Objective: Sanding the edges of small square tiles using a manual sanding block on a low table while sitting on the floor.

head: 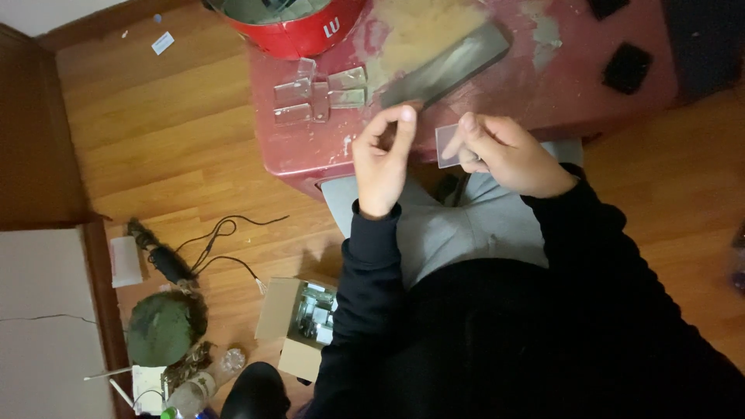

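My right hand [508, 154] pinches a small clear rectangular plate [448, 145] between thumb and fingers, held upright over my lap just below the red table's front edge. My left hand [383, 155] hovers beside it with thumb and forefinger pinched together; whether something thin sits between them I cannot tell. Several more clear plates [318, 95] lie in a loose group on the red table [543, 74]. A long dark grey block [448, 64] lies slanted on the table just above my hands.
A red bowl-shaped container [299, 27] stands at the table's far edge. Two black pads [627, 67] lie at the right. On the wood floor sit an open cardboard box [299, 322] of clear pieces, a corded tool [167, 260], a green cloth lump [161, 327] and a plastic bottle [198, 388].
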